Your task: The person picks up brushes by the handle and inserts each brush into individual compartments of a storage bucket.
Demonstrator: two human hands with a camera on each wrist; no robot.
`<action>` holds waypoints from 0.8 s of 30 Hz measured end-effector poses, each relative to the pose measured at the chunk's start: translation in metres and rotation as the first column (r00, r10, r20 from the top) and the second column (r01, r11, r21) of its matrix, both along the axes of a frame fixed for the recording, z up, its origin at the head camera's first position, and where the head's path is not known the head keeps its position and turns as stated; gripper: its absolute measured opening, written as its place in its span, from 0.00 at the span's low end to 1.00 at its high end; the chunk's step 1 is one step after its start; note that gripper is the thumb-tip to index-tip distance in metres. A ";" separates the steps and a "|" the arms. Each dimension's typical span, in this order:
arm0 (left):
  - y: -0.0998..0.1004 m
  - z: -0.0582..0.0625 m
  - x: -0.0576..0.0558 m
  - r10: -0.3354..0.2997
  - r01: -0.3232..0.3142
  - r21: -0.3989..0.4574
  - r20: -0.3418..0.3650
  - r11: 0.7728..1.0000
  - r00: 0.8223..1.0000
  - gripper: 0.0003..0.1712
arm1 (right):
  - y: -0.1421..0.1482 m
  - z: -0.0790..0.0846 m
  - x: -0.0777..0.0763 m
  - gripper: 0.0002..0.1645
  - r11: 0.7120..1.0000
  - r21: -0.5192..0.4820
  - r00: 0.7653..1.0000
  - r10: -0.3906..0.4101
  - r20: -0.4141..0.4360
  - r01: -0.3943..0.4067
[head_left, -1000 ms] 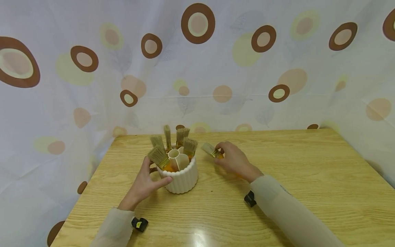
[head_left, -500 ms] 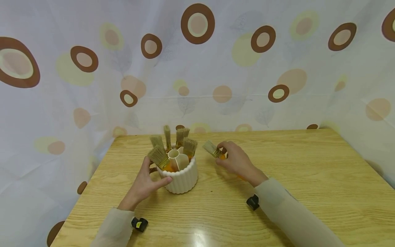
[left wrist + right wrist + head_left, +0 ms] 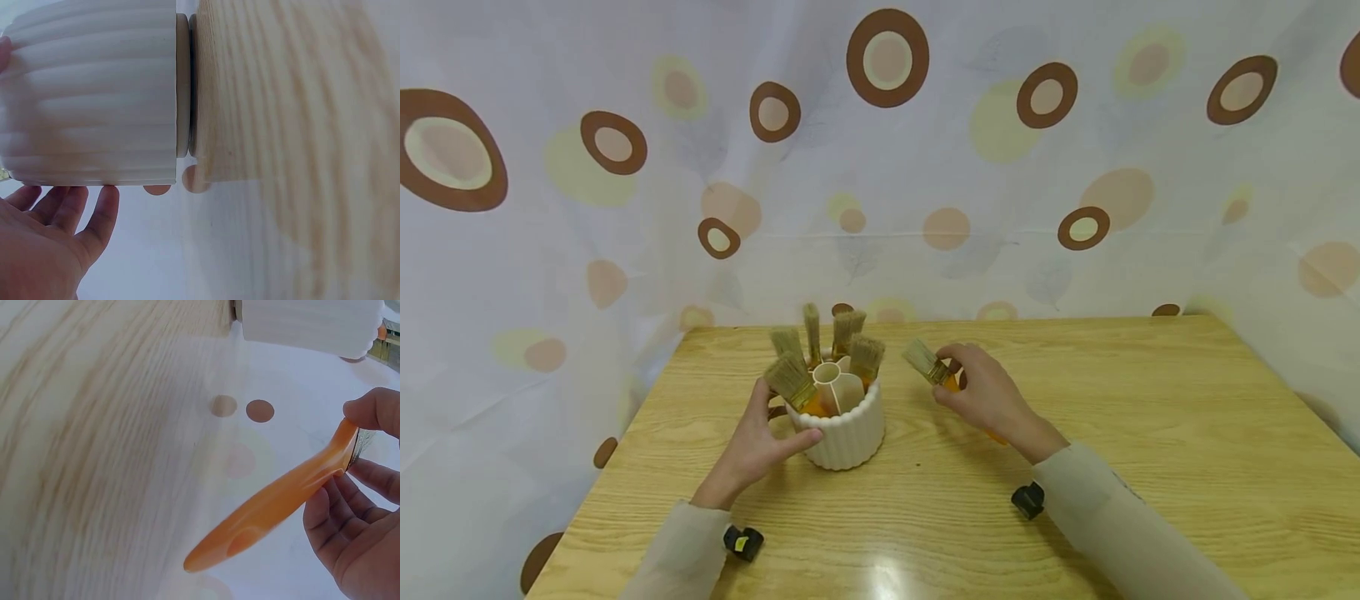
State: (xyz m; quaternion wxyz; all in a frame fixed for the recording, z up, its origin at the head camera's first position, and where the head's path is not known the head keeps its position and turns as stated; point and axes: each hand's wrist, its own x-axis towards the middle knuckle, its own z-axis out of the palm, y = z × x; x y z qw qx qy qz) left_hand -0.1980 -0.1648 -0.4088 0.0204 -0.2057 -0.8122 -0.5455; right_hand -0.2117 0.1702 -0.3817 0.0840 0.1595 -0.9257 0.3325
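A white ribbed brush holder (image 3: 847, 437) stands on the table with several paintbrushes in its divided compartments, bristles up. One broad paintbrush (image 3: 790, 381) leans out over its left rim. My left hand (image 3: 754, 450) holds the holder from the left, thumb across the front and fingers along the side; the left wrist view shows the fingertips against the ribbed wall (image 3: 94, 112). To the right of the holder, my right hand (image 3: 992, 400) pinches a paintbrush (image 3: 925, 360) near its metal band, bristles pointing up and left. Its orange handle (image 3: 269, 500) slants down toward the table in the right wrist view.
The wooden table (image 3: 1120, 467) carries a light grain and reaches back to a patterned curtain (image 3: 947, 158). Black wrist cameras sit at the left sleeve (image 3: 673, 550) and the right sleeve (image 3: 1120, 525). A plain tube (image 3: 827, 373) rises in the holder's centre.
My right hand has shifted a little to the right with the paintbrush, and more of the orange handle shows. My left hand stays on the holder. The head view has turned slightly left.
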 end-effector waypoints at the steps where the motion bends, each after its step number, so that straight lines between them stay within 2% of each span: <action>1: 0.000 0.000 0.000 0.002 -0.002 -0.002 -0.001 1.000 1.000 0.53 | 0.000 0.000 0.000 0.29 1.000 -0.004 1.000 0.001 -0.006 -0.001; 16: 0.001 0.001 0.001 0.003 -0.003 -0.011 -0.021 1.000 1.000 0.53 | 0.000 0.017 0.010 0.28 0.996 -0.080 0.995 0.035 -0.088 -0.043; 24: 0.002 0.003 0.003 0.007 -0.008 -0.014 -0.017 1.000 1.000 0.53 | -0.006 0.027 0.016 0.28 0.995 -0.082 0.983 0.043 -0.181 -0.059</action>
